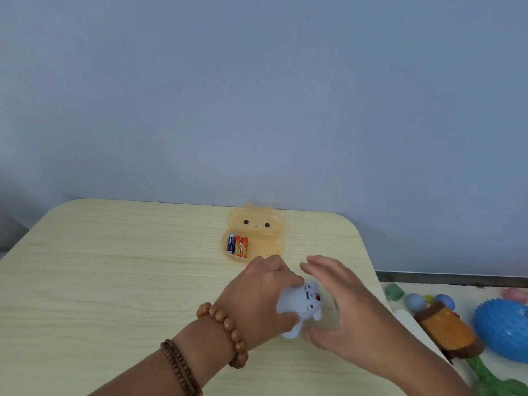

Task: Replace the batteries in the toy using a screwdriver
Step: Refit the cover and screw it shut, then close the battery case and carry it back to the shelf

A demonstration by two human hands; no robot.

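A small pale blue toy [297, 302] lies on its side on the wooden table [114, 267], its underside with a red switch facing right. My left hand [257, 295] grips the toy's body from the left, fingers curled over it. My right hand [343, 304] hovers just right of the toy, fingers spread and blurred, holding nothing I can see. Behind them an orange translucent bear-shaped case [267, 244] lies open with three batteries [237, 245] in its lower half. No screwdriver is in view.
The table's far edge meets a blue-grey wall. On the right, beyond the table edge, a lower white surface holds a blue spiky ball [505, 330], an orange-brown plush toy [445, 330], green items and small coloured balls.
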